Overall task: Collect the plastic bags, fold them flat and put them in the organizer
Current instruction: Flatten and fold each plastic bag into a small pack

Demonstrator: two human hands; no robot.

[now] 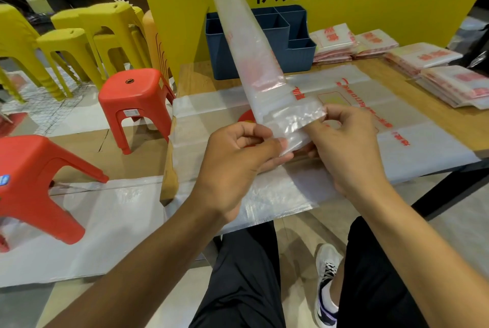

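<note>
- A long, narrow folded plastic bag [254,63] was pinched at its near end by the left hand [238,158] and right hand [344,142], above the table's near edge.
- Its long axis was angled up and away, leftward.
- The blue organizer [277,44] was seen empty at the far edge, folded stacks [423,63] alongside.

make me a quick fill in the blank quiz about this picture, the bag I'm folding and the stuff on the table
1. Both hands, left and right, hold a long folded plastic ____.
2. The organizer at the back of the table is ____ in colour.
3. Stacks of folded bags lie to the ____ of the organizer.
4. The stool nearest the table is ____.

Missing words: bag; blue; right; red
</note>
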